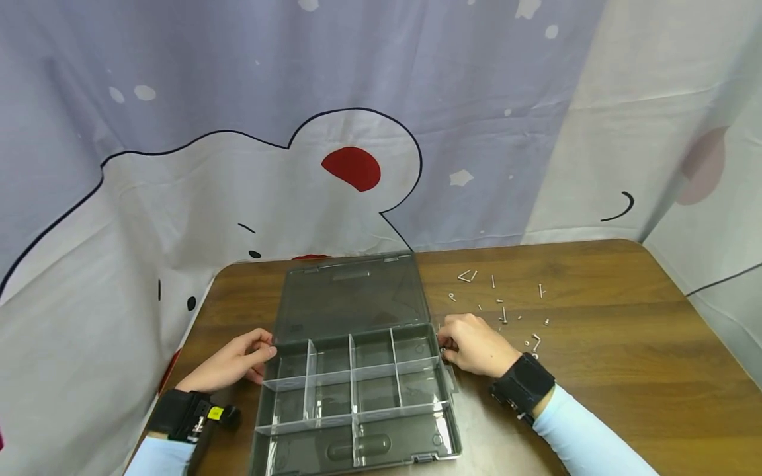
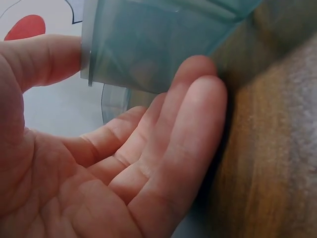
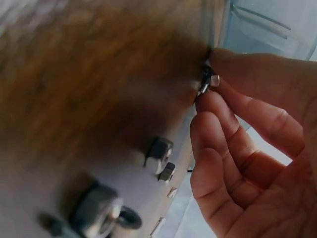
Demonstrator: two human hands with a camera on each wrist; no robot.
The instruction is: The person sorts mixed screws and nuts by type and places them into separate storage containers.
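Observation:
A grey see-through compartment box (image 1: 333,423) stands with its lid (image 1: 354,297) folded back. My left hand (image 1: 241,360) holds the box's left edge. In the left wrist view, the thumb presses the rim (image 2: 87,54) while the fingers (image 2: 200,106) curve below the wall. Close to the box's right wall is my right hand (image 1: 476,347), low over the table. Between its thumb and fingertips it pinches a small metal nut (image 3: 208,81), partly hidden.
Several loose screws (image 1: 504,316) and small nuts (image 1: 526,343) lie scattered on the wooden table (image 1: 643,344) right of the box. A hex key (image 1: 536,342) lies behind the right wrist. A patterned curtain (image 1: 476,132) hangs behind the table.

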